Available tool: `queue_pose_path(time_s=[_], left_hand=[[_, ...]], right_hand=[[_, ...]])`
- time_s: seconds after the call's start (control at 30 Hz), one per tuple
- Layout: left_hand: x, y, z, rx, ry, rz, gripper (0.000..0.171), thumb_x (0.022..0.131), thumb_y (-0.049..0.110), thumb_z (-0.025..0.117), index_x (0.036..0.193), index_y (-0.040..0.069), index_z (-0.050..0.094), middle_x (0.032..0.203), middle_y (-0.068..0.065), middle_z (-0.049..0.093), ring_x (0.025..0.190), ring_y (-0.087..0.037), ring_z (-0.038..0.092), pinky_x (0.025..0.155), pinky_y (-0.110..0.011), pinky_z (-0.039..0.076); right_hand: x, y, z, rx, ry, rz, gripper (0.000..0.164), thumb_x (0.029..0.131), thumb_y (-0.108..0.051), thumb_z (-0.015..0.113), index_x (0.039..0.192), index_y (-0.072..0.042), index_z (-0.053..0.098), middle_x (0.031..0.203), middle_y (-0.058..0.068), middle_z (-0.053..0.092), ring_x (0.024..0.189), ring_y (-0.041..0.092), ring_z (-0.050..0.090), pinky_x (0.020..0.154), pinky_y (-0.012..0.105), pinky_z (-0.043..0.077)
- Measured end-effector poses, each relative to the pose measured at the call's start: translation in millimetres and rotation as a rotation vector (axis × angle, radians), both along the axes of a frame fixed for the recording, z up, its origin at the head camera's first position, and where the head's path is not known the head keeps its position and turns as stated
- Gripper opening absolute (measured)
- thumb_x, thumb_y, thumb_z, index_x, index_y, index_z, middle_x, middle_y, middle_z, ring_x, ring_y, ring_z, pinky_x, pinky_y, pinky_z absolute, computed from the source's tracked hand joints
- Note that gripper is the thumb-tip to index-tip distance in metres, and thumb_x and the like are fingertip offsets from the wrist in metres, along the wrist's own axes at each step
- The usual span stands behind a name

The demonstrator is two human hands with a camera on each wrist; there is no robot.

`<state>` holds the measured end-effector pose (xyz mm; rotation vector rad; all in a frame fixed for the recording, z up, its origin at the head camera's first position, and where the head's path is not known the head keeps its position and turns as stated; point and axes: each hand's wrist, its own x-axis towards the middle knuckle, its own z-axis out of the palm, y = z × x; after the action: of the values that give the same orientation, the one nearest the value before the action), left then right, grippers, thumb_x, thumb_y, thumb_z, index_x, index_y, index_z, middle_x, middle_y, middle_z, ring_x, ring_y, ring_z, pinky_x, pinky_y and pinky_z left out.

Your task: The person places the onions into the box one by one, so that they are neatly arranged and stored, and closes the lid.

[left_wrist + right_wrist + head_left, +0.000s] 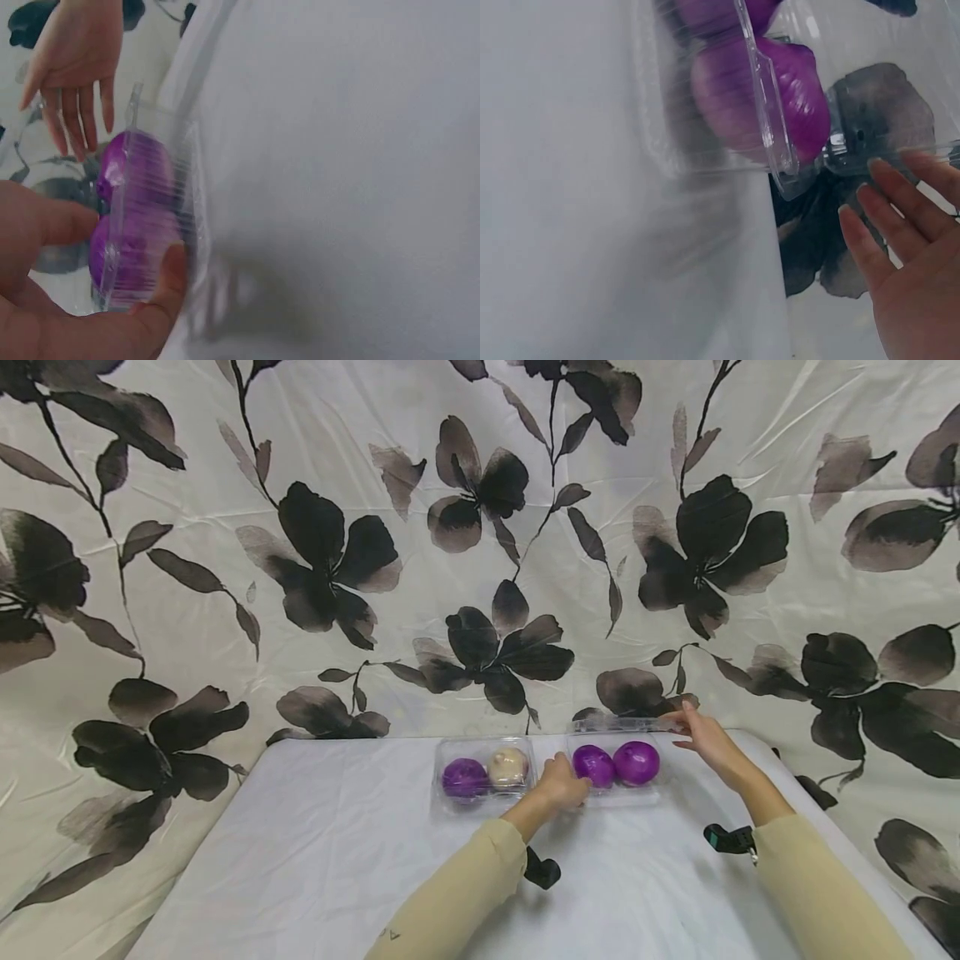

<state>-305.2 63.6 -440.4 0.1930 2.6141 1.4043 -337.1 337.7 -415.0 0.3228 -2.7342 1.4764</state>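
A clear plastic clamshell box sits near the table's back edge with its lid raised at the rear. Inside it lie two shiny purple onion-like balls, a left one and a right one. My left hand grips the box's left end, thumb and fingers on either side of its wall in the left wrist view. At the right end of the lid is my right hand. Its fingers are straight, with the fingertips right at the lid's edge in the right wrist view.
Left of my left hand stands a second clear clamshell box, holding a purple ball and a cream one. A white cloth covers the table. Behind hangs a floral curtain.
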Motion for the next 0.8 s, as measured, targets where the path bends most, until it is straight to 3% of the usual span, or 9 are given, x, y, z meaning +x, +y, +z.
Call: queue_pose_path(time_s=[0.13, 0.27, 0.4, 0.47, 0.53, 0.7, 0.8], left_hand=[[9.6, -5, 0.7, -0.022, -0.044, -0.079, 0.084, 0.092, 0.029, 0.074, 0.149, -0.016, 0.029, 0.145, -0.036, 0.04, 0.127, -0.042, 0.052, 0.117, -0.047, 0.039], [21.5, -12, 0.4, 0.014, -0.059, -0.128, 0.093, 0.09, 0.036, 0.075, 0.152, -0.014, 0.026, 0.151, -0.035, 0.037, 0.135, -0.041, 0.046, 0.121, -0.05, 0.035], [31.5, -15, -0.3, 0.106, -0.065, -0.141, 0.088, 0.09, 0.035, 0.075, 0.148, -0.014, 0.031, 0.145, -0.034, 0.043, 0.11, -0.035, 0.064, 0.117, -0.053, 0.039], [34.8, -14, -1.9, 0.15, -0.073, -0.131, 0.08, 0.092, 0.035, 0.074, 0.144, -0.012, 0.036, 0.138, -0.031, 0.048, 0.092, -0.03, 0.069, 0.111, -0.054, 0.044], [36.7, -13, -4.8, 0.196, -0.089, -0.107, 0.078, 0.096, 0.037, 0.07, 0.146, -0.011, 0.035, 0.131, -0.025, 0.053, 0.084, -0.028, 0.071, 0.105, -0.052, 0.049], [35.5, -7, -15.6, 0.429, -0.128, -0.01, 0.074, 0.104, 0.036, 0.059, 0.152, -0.009, 0.026, 0.123, -0.02, 0.057, 0.094, -0.034, 0.071, 0.082, -0.038, 0.062], [32.3, -3, -19.2, 0.555, -0.158, 0.049, 0.071, 0.107, 0.038, 0.053, 0.151, -0.01, 0.025, 0.129, -0.028, 0.056, 0.099, -0.04, 0.071, 0.077, -0.037, 0.064]], right_hand=[[4.1, 0, -1.3, 0.003, -0.021, 0.005, 0.084, 0.11, -0.054, 0.01, 0.147, 0.014, 0.04, 0.155, 0.036, 0.032, 0.144, 0.054, 0.03, 0.113, 0.059, 0.039], [7.8, 2, -2.5, 0.0, -0.027, 0.028, 0.074, 0.112, -0.047, 0.015, 0.149, 0.013, 0.038, 0.156, 0.034, 0.034, 0.145, 0.052, 0.029, 0.115, 0.058, 0.038], [13.2, 4, -4.4, -0.016, -0.026, 0.06, 0.058, 0.115, -0.03, 0.02, 0.15, 0.014, 0.035, 0.156, 0.035, 0.033, 0.145, 0.051, 0.029, 0.115, 0.058, 0.037], [16.3, 5, -5.7, -0.026, -0.032, 0.074, 0.052, 0.114, -0.023, 0.023, 0.15, 0.014, 0.034, 0.157, 0.035, 0.031, 0.144, 0.051, 0.028, 0.115, 0.059, 0.036], [19.2, 5, -7.1, -0.029, -0.036, 0.089, 0.05, 0.114, -0.019, 0.026, 0.151, 0.014, 0.032, 0.157, 0.035, 0.03, 0.144, 0.051, 0.028, 0.116, 0.06, 0.035], [26.5, 7, -10.6, -0.018, -0.026, 0.111, 0.048, 0.113, -0.016, 0.031, 0.152, 0.013, 0.031, 0.157, 0.036, 0.031, 0.143, 0.052, 0.03, 0.116, 0.06, 0.035], [30.5, 9, -12.9, 0.021, 0.01, 0.125, 0.047, 0.112, -0.014, 0.034, 0.151, 0.013, 0.034, 0.155, 0.036, 0.035, 0.141, 0.053, 0.034, 0.114, 0.045, 0.044]])
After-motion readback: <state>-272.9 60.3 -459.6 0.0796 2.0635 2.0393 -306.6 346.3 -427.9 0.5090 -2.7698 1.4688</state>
